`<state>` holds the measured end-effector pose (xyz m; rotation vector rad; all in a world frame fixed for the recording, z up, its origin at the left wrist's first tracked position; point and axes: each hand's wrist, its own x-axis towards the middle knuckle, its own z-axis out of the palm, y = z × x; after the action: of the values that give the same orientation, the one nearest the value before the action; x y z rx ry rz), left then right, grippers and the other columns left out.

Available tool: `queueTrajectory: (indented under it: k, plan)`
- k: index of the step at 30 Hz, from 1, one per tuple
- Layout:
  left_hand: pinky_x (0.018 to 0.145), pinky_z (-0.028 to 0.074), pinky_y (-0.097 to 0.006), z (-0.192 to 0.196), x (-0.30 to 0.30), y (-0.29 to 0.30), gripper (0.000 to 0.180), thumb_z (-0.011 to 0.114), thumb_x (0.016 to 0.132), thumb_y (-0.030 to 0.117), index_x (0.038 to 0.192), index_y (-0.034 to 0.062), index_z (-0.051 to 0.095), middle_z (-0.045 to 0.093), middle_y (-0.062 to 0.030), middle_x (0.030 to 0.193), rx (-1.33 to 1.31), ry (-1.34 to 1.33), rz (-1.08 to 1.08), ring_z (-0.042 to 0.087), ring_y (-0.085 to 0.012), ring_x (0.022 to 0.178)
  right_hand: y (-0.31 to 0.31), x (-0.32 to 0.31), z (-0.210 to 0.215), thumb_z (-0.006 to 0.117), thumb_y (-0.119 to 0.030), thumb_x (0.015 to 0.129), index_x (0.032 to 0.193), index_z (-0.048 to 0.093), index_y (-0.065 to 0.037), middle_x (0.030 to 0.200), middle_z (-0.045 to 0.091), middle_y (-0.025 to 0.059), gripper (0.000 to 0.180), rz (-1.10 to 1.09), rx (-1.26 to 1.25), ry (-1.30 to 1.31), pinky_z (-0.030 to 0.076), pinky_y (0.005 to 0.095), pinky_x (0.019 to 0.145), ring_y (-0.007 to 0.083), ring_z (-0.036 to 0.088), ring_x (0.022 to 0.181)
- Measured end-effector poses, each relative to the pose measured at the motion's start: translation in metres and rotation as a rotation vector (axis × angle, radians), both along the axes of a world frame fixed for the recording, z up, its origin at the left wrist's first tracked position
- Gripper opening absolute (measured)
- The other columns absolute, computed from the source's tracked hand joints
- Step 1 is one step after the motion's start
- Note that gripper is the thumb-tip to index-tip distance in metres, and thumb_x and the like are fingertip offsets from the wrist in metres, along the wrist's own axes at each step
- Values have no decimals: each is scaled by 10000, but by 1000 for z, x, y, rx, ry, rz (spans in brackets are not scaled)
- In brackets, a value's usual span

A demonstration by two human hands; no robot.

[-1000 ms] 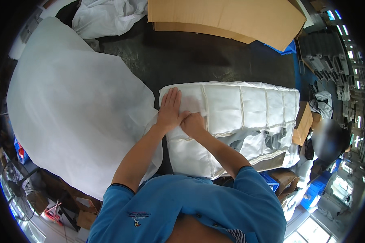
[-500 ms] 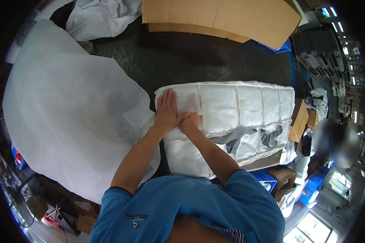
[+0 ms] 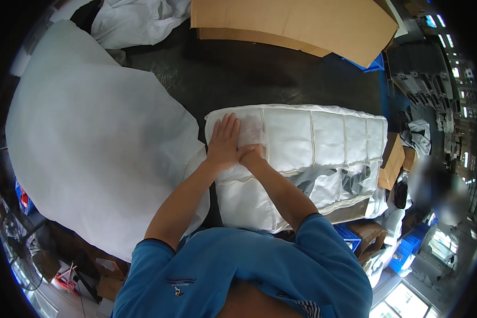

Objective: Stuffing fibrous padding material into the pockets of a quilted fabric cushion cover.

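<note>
A white quilted fabric piece (image 3: 287, 137), stitched into several pocket-like sections, lies before me on a dark table. Flat on its left end rests my left hand (image 3: 224, 142), fingers stretched out and thumb touching my right hand (image 3: 253, 155). The fingers of my right hand reach under the thin white cloth of a section; a pinkish shape shows through there, and its thumb stays outside. Grey straps (image 3: 353, 180) lie across the near part of the piece, partly covered by white cloth. Left of my hands spreads a large sheet of white thin fabric (image 3: 95, 132).
The dark tabletop (image 3: 233, 74) runs behind the quilted piece. A large cardboard box (image 3: 291, 24) stands at the far side, beside crumpled white cloth (image 3: 138, 21). Smaller boxes (image 3: 391, 161) and blue crates (image 3: 411, 241) sit at right. A fan (image 3: 24, 244) is at lower left.
My left hand has slid slightly right across the quilted piece. White cloth now covers more of the left grey strap. The right hand stays at about the same section.
</note>
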<state>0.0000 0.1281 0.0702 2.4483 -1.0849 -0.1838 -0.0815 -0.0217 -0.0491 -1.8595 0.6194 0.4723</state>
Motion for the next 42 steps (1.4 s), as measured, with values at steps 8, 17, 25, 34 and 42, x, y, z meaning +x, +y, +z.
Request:
queueTrajectory:
  k: [8, 17, 25, 34, 42]
  plan:
    - [1244, 153, -529, -7, -33, 50, 990, 480, 936, 657, 1548, -82, 242, 230, -292, 1619, -198, 22, 170, 201, -446, 1518, 37, 16, 139, 682, -365, 792, 1120, 635, -41, 1064, 699, 158, 463, 837, -142, -294, 512, 481, 872, 356, 666, 926]
    - [1230, 214, -535, -13, -59, 64, 964, 517, 943, 610, 1550, -78, 223, 213, -308, 1616, -287, 154, 279, 217, -479, 1502, 32, 14, 108, 715, -343, 737, 1473, 447, -65, 1421, 535, 225, 831, 848, -323, -668, 414, 476, 1101, 428, 515, 1291]
    - [1231, 216, -518, -19, -62, 61, 955, 481, 966, 612, 1551, -90, 203, 196, -305, 1623, -352, 102, 306, 207, -457, 1513, 36, 48, 65, 694, -393, 800, 1501, 417, -50, 1497, 457, 201, 828, 909, -432, -748, 376, 502, 1121, 405, 450, 1355]
    - [1232, 191, -542, -34, -51, 63, 1000, 474, 954, 645, 1553, -102, 185, 165, -315, 1628, -309, 80, 380, 159, -469, 1524, 42, 46, 142, 639, -476, 865, 1170, 684, -50, 1198, 676, 209, 526, 1122, -334, 85, 487, 422, 996, 369, 615, 1155]
    - [1243, 144, -544, -29, -44, 57, 1003, 459, 954, 655, 1544, -115, 202, 167, -309, 1633, -303, 5, 360, 134, -457, 1534, 33, 38, 69, 605, -481, 909, 1351, 582, -41, 1378, 571, 213, 625, 1011, -200, -283, 423, 445, 1076, 390, 537, 1255]
